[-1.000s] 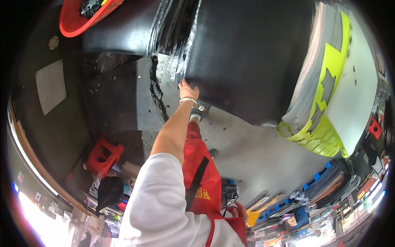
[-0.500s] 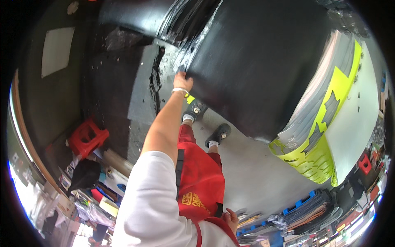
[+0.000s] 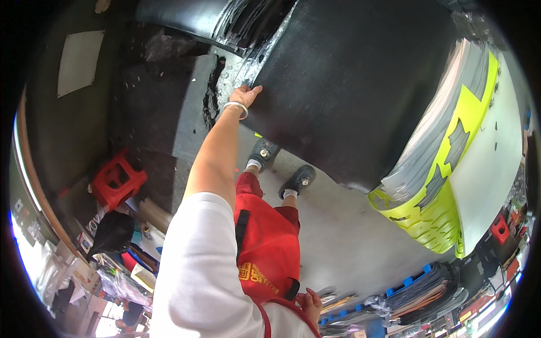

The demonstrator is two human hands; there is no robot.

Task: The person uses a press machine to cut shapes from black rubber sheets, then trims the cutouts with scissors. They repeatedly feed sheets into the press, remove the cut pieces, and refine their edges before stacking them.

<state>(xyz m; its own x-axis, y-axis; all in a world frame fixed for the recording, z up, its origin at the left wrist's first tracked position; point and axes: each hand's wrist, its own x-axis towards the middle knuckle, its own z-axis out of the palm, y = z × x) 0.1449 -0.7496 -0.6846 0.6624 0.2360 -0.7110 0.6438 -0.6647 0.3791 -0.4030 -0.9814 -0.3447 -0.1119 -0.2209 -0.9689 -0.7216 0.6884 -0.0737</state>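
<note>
My left hand (image 3: 244, 96), with a white bangle on the wrist, pinches the near left corner of a large black sheet (image 3: 349, 90). Its thumb lies along the top, while the other fingers are partly hidden at the edge. The sheet lies over a tall stack, whose pale and grey layers (image 3: 431, 124) show at the right side. Low by my red apron (image 3: 270, 236), my right hand (image 3: 310, 304) hangs with loosely bent fingers and nothing visible in it.
Torn bright yellow-green sheeting (image 3: 422, 219) and a white board (image 3: 490, 169) lean against the stack's right side. Another black stack (image 3: 186, 17) lies at the far left. A red stool (image 3: 118, 179) stands left; sheets on a blue pallet (image 3: 417, 281) lie lower right.
My left hand has shifted slightly up and left at the sheet's corner, its thumb now stretched out over the top. My right hand still hangs low beside the apron.
</note>
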